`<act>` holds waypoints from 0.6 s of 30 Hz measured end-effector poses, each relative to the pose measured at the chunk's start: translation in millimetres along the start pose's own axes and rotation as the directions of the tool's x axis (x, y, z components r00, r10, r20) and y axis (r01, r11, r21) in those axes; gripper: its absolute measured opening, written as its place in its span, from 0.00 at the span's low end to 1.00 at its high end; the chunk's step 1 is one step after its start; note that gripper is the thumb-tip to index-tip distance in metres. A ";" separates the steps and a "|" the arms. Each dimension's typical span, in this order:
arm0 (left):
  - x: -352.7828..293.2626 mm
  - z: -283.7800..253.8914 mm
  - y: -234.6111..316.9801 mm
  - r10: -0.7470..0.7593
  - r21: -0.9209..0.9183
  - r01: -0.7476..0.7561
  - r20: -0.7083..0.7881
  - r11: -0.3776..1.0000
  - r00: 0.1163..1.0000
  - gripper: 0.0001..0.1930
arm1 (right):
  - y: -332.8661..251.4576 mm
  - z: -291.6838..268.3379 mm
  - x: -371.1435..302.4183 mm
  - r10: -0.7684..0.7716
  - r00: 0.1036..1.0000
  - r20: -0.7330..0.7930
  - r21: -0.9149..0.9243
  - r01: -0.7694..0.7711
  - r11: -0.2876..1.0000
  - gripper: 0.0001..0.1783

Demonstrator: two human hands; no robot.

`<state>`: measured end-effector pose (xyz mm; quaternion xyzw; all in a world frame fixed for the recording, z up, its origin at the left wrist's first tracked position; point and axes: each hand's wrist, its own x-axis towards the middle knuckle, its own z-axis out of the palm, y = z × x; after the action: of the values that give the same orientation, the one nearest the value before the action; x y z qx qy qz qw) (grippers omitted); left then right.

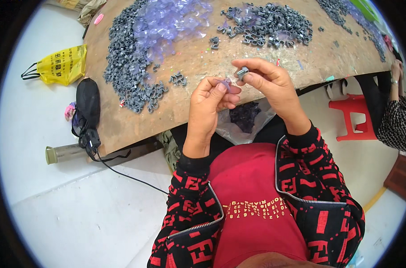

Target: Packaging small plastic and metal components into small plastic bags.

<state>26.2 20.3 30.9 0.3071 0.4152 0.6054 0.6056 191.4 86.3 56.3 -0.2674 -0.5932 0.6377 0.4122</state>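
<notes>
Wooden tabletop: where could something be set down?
The wooden tabletop is mostly bare at its near-left corner, between the left grey clip pile and the black pouch. Another patch, with loose clips, lies between the purple pieces and the middle grey clip pile. Crowded: both piles and the purple pieces.

A translucent purple piece [226, 84] sits in the left hand [208, 99], a grey clip [243, 73] in the right hand [272, 82]

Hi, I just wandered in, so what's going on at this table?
Someone is handling small parts: the left hand pinches a clear purple piece, and the right hand holds a grey piece, close by but apart. Heaps of grey clips and purple pieces lie on the table. Below its edge, an open plastic bag holds dark purplish bits.
</notes>
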 end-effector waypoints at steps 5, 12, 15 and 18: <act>-2.6 2.1 0.0 0.017 -0.112 -0.008 0.076 0.994 0.997 0.06 | 2.9 -0.6 -6.1 -0.104 0.993 -0.055 -0.106 0.097 0.990 0.12; -5.0 9.2 3.6 0.057 -0.104 -0.047 0.089 0.993 0.994 0.06 | -1.0 4.6 -8.1 -0.273 0.962 -0.002 -0.395 0.251 0.884 0.12; -5.5 9.0 4.8 0.083 0.018 -0.084 0.070 0.996 0.994 0.07 | -0.3 4.5 -7.6 -0.315 0.949 0.006 -0.436 0.286 0.853 0.13; -4.4 8.8 3.4 0.115 0.090 -0.120 0.054 0.989 0.992 0.08 | 2.4 4.0 -8.4 -0.295 0.955 -0.039 -0.336 0.265 0.904 0.13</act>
<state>32.6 17.4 38.5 0.3736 0.4091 0.6124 0.5639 191.9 77.3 53.3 -0.2721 -0.7040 0.4520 0.4755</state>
